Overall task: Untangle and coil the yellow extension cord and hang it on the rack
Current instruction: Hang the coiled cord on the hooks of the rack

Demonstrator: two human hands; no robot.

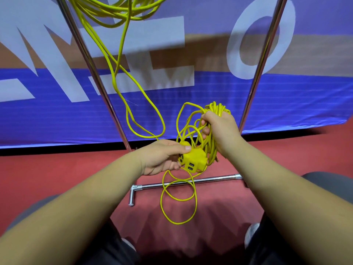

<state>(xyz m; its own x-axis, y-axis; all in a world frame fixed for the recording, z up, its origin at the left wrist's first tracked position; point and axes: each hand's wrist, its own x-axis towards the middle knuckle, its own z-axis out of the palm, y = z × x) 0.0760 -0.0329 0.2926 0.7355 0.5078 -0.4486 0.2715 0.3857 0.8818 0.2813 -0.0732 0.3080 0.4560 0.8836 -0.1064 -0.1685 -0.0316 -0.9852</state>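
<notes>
Dangling cord: the thin yellow extension cord (pixel 209 148) is hanging in long strands from the top of the view, where several loops are draping (their support is out of sight), and is running down to both hands.
Coiled part: a thick bundle of turns is sitting in the right hand, rising above the knuckles and trailing below the wrist, with loose tangled loops spilling out toward the left.
Socket block: the yellow boxy plastic socket block (pixel 193 160) at the cord's end, with dark slots on its near face, is sitting between the two hands.
Left hand (pixel 162 156): it is pinching the socket block, thumb lying along the top, fingers curling underneath.
Right hand (pixel 219 129): it is gripping the bundle, fingers wrapping round the turns.
Low loops: two slack loops are hanging below the block, in front of the rack's base bar.
Rack: the shiny chrome tube rack (pixel 91 60) is standing just ahead, two posts slanting up on either side of the hands and a horizontal bar lying low on the floor.
Banner: a blue fabric banner with large pale letters (pixel 57 115) is stretching behind the rack.
Floor: the red matte floor (pixel 57 169) is spreading under everything (the person's dark-clad legs are framing it).
</notes>
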